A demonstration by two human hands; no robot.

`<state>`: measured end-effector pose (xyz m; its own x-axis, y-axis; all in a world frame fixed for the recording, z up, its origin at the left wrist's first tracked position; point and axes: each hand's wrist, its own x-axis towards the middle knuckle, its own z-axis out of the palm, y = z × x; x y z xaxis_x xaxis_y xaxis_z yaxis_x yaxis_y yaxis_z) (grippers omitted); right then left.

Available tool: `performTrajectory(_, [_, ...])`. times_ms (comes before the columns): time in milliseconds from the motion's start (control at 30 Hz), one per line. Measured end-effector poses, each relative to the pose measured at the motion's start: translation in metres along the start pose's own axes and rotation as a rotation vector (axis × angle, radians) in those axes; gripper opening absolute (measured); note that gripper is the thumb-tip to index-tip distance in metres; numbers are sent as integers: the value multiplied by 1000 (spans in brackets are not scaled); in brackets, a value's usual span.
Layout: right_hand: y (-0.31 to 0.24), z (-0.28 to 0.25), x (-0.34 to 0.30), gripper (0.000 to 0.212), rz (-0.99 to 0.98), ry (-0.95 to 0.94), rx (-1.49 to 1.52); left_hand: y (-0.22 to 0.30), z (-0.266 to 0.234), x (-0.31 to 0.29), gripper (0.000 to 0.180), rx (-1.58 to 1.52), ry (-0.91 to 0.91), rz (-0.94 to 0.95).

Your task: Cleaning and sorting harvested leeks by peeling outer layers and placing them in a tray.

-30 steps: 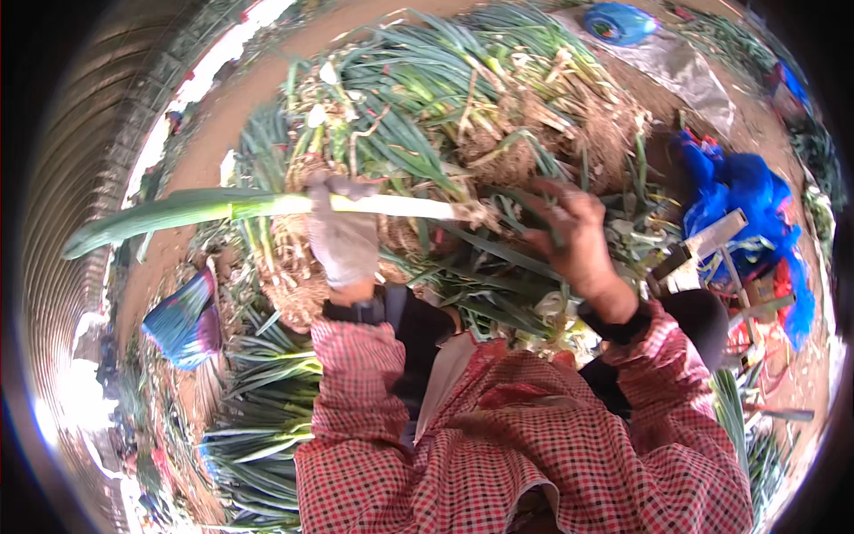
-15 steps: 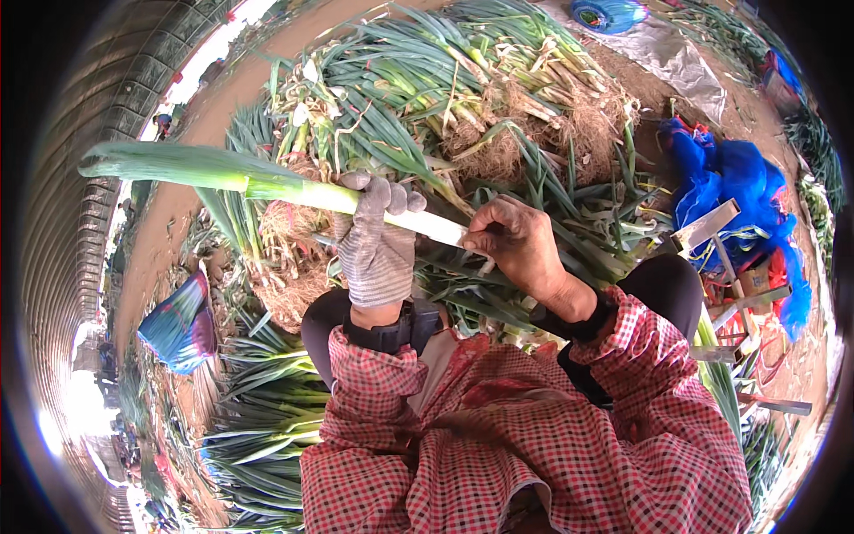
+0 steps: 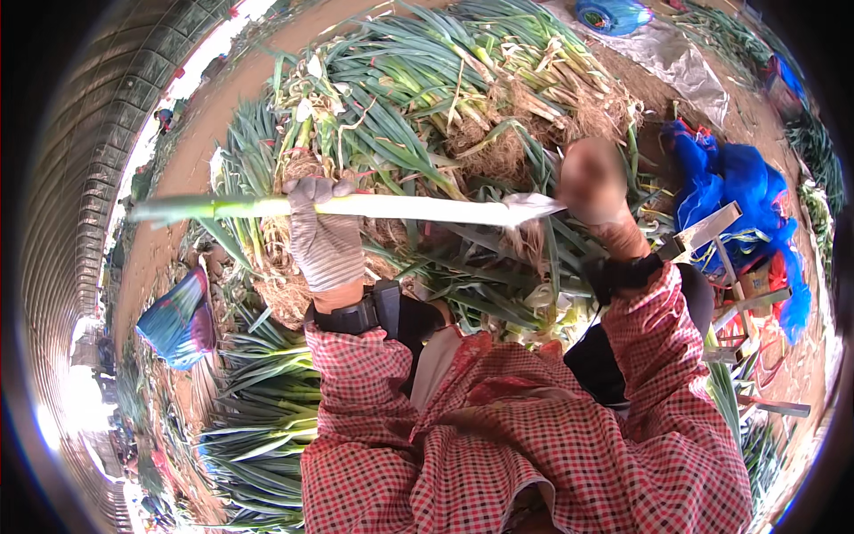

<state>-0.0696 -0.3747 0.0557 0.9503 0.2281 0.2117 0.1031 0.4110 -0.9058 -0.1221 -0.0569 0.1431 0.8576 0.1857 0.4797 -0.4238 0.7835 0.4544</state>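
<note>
My left hand (image 3: 322,233), in a grey striped glove, is closed round a long green onion (image 3: 418,207). The onion lies level across the view, green leaves to the left and white shank to the right. My bare right hand (image 3: 594,182) is beyond the shank's right end, its fingers smeared by motion. A thin white strip of skin (image 3: 537,207) runs from that end to my right fingers, which appear closed on it. Below lie loose leaves and peelings (image 3: 480,289) between my knees.
A large heap of rooted green onions (image 3: 400,89) lies ahead. More onions (image 3: 267,418) are stacked at the lower left, near a blue-purple bundle (image 3: 181,319). On the right are blue netting (image 3: 734,182) and a metal frame (image 3: 707,230). A pale sheet (image 3: 663,62) lies farther off.
My left hand has moved left with the onion, which is now more level. My right hand has pulled away to the right and up, with a white strip stretching from the shank's end.
</note>
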Motion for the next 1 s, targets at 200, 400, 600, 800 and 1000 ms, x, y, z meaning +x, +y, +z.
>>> performTrajectory(200, [16,42,-3,43,-460,310,-1505,-16,-19,-16,21,168,154,-9])
performTrajectory(400, [28,108,-25,52,-571,17,-1195,-59,17,-37,27,486,301,-60])
performTrajectory(600, [20,101,-19,28,-879,149,-1020,-63,12,-38,39,599,466,-14])
performTrajectory(800, [-6,94,-14,23,-954,-189,-995,-46,14,-27,33,697,650,-21])
performTrajectory(1000, [-9,63,-12,11,-249,-71,-185,-15,-19,-21,27,616,475,23])
